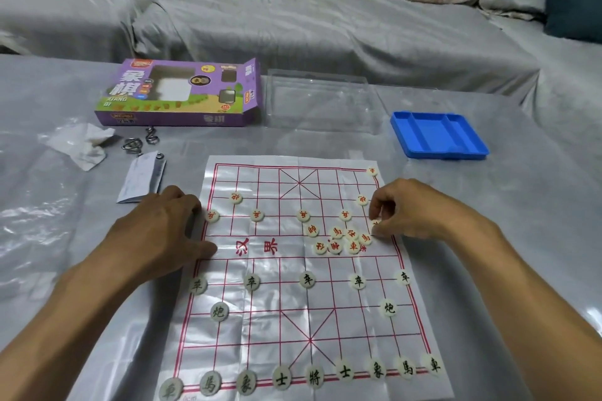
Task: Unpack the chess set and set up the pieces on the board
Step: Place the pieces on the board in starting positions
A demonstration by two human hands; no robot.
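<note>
A thin plastic xiangqi board with red lines lies in front of me. Black-lettered round pieces line its near rows. Red-lettered pieces stand on far points, and several loose red ones form a heap right of the middle. My right hand pinches a red piece at the board's right edge, beside the heap. My left hand rests flat on the board's left edge, thumb on the sheet, holding nothing.
A purple cardboard box lies at the back left, a clear plastic lid beside it, and a blue tray at the back right. Crumpled wrap, metal rings and a folded leaflet sit left of the board.
</note>
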